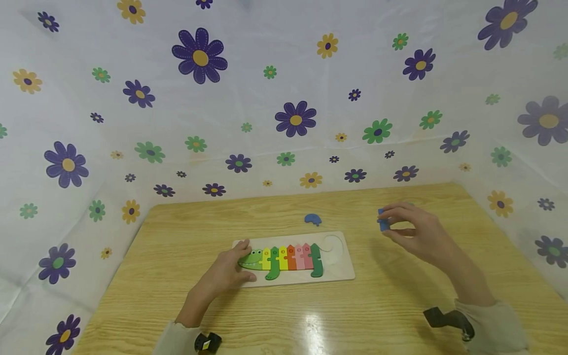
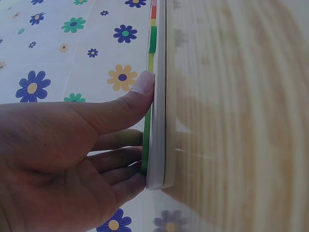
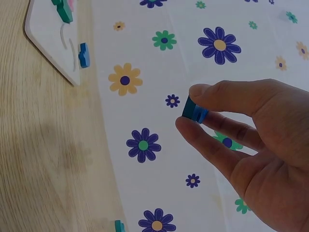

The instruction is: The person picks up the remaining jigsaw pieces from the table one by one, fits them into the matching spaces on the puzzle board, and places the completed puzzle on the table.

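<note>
A crocodile puzzle board [image 1: 343, 271] lies flat on the table, with a green head piece [image 1: 253, 260], several coloured numbered body pieces and dark green leg pieces set in it. Its curled tail outline at the right end holds no piece. My left hand [image 1: 226, 266] rests on the board's left end, fingertips and thumb touching around the head. In the left wrist view the thumb [image 2: 123, 111] lies along the board's face. Above the table, right of the board, my right hand [image 1: 417, 229] pinches a small blue puzzle piece [image 3: 194, 112] between thumb and fingers.
A curved blue puzzle piece [image 1: 312, 219] lies on the table just behind the board. Another blue-green piece [image 3: 119, 226] shows at the bottom of the right wrist view. A flower-printed white sheet [image 1: 248, 98] stands around the wooden table [image 1: 284, 315] at the back and sides.
</note>
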Demonstrator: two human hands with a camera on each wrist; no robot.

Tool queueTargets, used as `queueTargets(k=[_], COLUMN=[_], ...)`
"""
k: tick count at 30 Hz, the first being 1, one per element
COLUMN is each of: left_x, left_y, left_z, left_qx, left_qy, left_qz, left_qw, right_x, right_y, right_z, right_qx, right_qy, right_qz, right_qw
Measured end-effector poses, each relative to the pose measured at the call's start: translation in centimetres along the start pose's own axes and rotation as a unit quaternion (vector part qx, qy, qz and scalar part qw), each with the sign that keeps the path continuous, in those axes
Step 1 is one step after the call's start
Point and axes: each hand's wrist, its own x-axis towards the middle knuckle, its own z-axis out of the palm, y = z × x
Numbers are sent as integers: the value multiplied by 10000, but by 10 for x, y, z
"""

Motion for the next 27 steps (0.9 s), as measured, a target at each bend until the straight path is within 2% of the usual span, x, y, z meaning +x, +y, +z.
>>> queueTargets(k=[13, 21, 27], left_x=[-1, 0, 0], left_y=[0, -1, -1], left_z=[0, 0, 0], left_qx=[14, 75, 127], left_qy=[32, 15, 13], left_qz=[70, 86, 122], left_qw=[10000, 9999, 9998], right_x=[2, 3, 4], right_y=[-1, -5, -6], right_z=[8, 11, 13], right_qx=[68, 138, 210], right_qy=[-59, -23, -156], right_qz=[59, -176, -81], right_qw=[9999, 9997, 9996])
